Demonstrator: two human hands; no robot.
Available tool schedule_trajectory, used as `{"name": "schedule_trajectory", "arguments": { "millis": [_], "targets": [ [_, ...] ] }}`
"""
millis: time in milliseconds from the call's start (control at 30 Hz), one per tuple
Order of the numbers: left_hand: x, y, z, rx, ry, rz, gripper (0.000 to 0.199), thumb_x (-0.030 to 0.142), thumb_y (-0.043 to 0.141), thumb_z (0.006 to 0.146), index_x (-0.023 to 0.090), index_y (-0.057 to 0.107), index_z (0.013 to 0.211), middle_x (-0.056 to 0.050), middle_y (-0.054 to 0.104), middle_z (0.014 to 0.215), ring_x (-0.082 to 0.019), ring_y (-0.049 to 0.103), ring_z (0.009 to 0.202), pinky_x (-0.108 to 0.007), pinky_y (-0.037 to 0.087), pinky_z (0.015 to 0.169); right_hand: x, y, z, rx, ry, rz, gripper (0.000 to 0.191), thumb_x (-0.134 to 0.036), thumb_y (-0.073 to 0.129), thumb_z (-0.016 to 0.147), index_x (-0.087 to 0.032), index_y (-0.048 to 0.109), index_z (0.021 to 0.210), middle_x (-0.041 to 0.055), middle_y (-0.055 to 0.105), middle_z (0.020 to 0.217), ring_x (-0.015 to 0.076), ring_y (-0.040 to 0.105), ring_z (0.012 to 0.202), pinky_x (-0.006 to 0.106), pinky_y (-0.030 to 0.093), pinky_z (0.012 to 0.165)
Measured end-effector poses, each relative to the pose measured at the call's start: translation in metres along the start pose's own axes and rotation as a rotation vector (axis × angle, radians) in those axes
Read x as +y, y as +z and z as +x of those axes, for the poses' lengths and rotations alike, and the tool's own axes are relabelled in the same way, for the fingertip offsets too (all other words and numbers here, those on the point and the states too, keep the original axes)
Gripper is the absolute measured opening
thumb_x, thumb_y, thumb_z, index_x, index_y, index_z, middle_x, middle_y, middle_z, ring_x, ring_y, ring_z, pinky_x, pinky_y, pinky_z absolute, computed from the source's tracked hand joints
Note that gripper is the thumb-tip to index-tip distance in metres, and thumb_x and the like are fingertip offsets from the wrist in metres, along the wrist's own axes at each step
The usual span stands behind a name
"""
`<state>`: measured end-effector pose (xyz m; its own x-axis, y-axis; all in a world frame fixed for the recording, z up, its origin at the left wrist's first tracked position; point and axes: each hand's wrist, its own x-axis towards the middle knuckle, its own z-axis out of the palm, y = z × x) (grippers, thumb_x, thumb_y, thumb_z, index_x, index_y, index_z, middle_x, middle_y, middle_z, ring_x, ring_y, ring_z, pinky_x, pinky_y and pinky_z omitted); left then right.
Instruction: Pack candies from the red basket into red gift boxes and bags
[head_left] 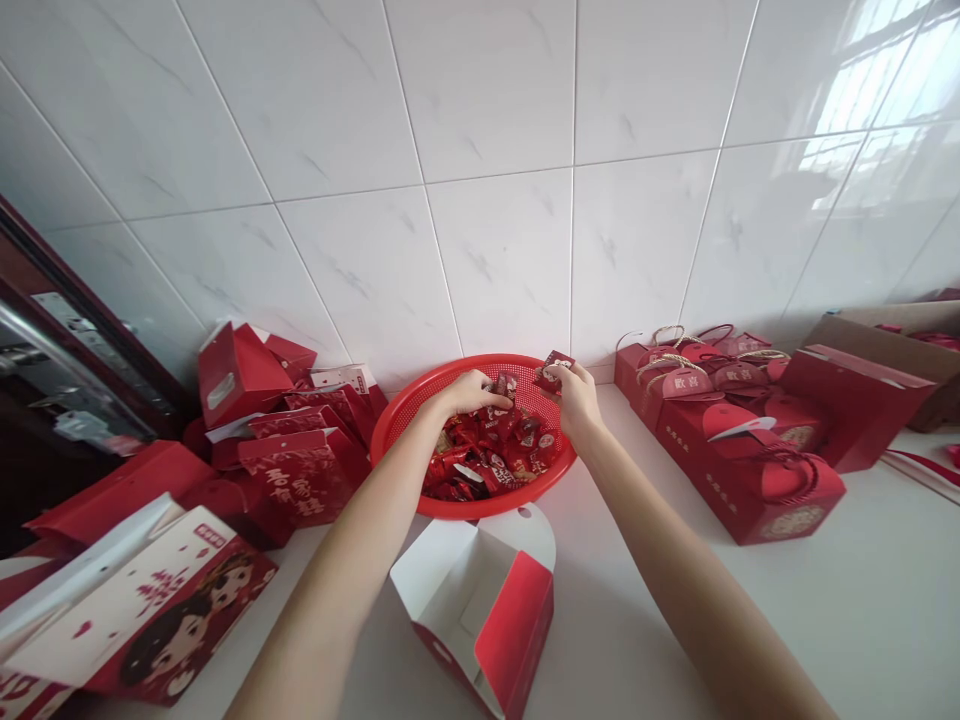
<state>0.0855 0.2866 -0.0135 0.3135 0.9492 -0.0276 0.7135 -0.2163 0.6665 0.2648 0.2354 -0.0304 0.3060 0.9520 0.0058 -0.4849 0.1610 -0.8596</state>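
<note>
A red plastic basket [386,425] with a perforated wall stands against the tiled wall, with many red wrapped candies [499,465] inside. My left hand [471,393] reaches over its left side, fingers closed on a red-wrapped candy [507,384]. Above the basket's right rim, my right hand [576,400] pinches a small dark-red candy packet [553,370] between thumb and fingers. In front of the basket, between my forearms, sits a red gift box [514,630] with its flaps up and its white inside bare.
Folded red boxes and bags [300,470] crowd the left, with a white-and-red printed box [172,610] nearer me. Several closed red boxes with rope handles [720,440] stand in rows at right, beside a cardboard carton [885,345]. A dark door frame [67,330] borders the left.
</note>
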Motion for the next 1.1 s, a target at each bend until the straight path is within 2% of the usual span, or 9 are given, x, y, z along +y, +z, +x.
{"name": "schedule_trajectory", "arguments": {
  "millis": [167,300,400,467,567,667,767,933,1100],
  "targets": [
    [-0.008,0.0,0.004,0.134,-0.009,0.089,0.008,0.022,0.077,0.059,0.02,0.07,0.062,-0.001,0.068,0.064,-0.021,0.063,0.065,-0.03,0.044,0.062,-0.001,0.0,0.0,-0.005,0.006,-0.005,0.004,-0.018,0.06,0.065,-0.02,0.058,0.069,0.0,0.067,0.072,0.0151,0.064,0.073,0.027,0.052,0.067],
    [-0.013,-0.003,0.006,0.265,-0.011,0.127,0.019,0.018,0.075,0.059,0.022,0.074,0.078,-0.005,0.074,0.084,-0.026,0.067,0.086,-0.033,0.049,0.075,-0.001,0.0,0.0,-0.003,0.01,-0.007,0.004,-0.017,0.059,0.065,-0.019,0.058,0.068,0.0002,0.067,0.072,0.0148,0.063,0.073,0.026,0.052,0.065],
    [-0.011,-0.004,0.006,0.28,0.008,0.133,0.02,0.018,0.073,0.062,0.021,0.075,0.082,-0.006,0.076,0.089,-0.027,0.068,0.092,-0.034,0.051,0.083,-0.001,0.0,0.001,-0.004,0.007,-0.008,0.003,-0.018,0.059,0.065,-0.019,0.058,0.068,0.0001,0.067,0.072,0.0146,0.063,0.072,0.026,0.052,0.065],
    [-0.006,-0.003,0.004,0.237,0.041,0.116,0.015,0.02,0.072,0.066,0.021,0.075,0.081,-0.005,0.077,0.09,-0.025,0.07,0.092,-0.032,0.052,0.084,-0.001,0.0,0.001,-0.007,0.007,-0.008,0.004,-0.018,0.06,0.065,-0.019,0.058,0.069,0.0,0.067,0.072,0.0146,0.063,0.072,0.026,0.051,0.065],
    [0.002,0.002,0.0,0.059,0.114,0.082,0.016,0.025,0.071,0.068,0.022,0.076,0.082,-0.003,0.078,0.091,-0.023,0.071,0.09,-0.029,0.052,0.082,0.0,0.0,0.001,-0.008,0.008,-0.006,0.006,-0.019,0.06,0.064,-0.019,0.058,0.07,-0.0002,0.067,0.072,0.0148,0.063,0.072,0.026,0.051,0.065],
    [0.006,0.01,-0.002,-0.153,0.14,0.144,0.021,0.024,0.076,0.06,0.024,0.077,0.081,-0.001,0.078,0.091,-0.024,0.07,0.089,-0.028,0.051,0.076,0.0,0.0,0.002,-0.008,0.008,-0.001,0.008,-0.02,0.061,0.062,-0.02,0.057,0.069,-0.0011,0.066,0.07,0.0152,0.064,0.072,0.026,0.051,0.065],
    [0.006,0.022,-0.001,-0.222,0.171,0.243,0.025,0.016,0.079,0.049,0.025,0.075,0.072,0.001,0.073,0.077,-0.023,0.066,0.076,-0.027,0.046,0.066,0.0,-0.001,0.002,-0.015,0.009,0.002,0.009,-0.021,0.061,0.062,-0.02,0.056,0.068,-0.0011,0.066,0.069,0.0156,0.064,0.073,0.026,0.052,0.065],
    [0.005,0.041,0.005,-0.054,0.228,0.237,0.026,0.008,0.078,0.042,0.023,0.059,0.05,0.0,0.058,0.061,-0.021,0.056,0.066,-0.029,0.039,0.063,0.002,-0.002,0.003,-0.027,0.008,-0.001,0.011,-0.022,0.062,0.061,-0.02,0.056,0.07,-0.0005,0.066,0.072,0.0158,0.064,0.075,0.027,0.052,0.067],
    [0.005,0.026,0.008,0.13,0.241,0.09,0.024,0.029,0.064,0.075,0.022,0.053,0.055,0.001,0.053,0.056,-0.017,0.049,0.058,-0.029,0.036,0.061,0.003,-0.002,0.002,-0.036,-0.007,0.008,0.01,-0.023,0.062,0.06,-0.021,0.057,0.068,-0.0004,0.067,0.072,0.0156,0.063,0.073,0.027,0.053,0.067]
  ]
}}
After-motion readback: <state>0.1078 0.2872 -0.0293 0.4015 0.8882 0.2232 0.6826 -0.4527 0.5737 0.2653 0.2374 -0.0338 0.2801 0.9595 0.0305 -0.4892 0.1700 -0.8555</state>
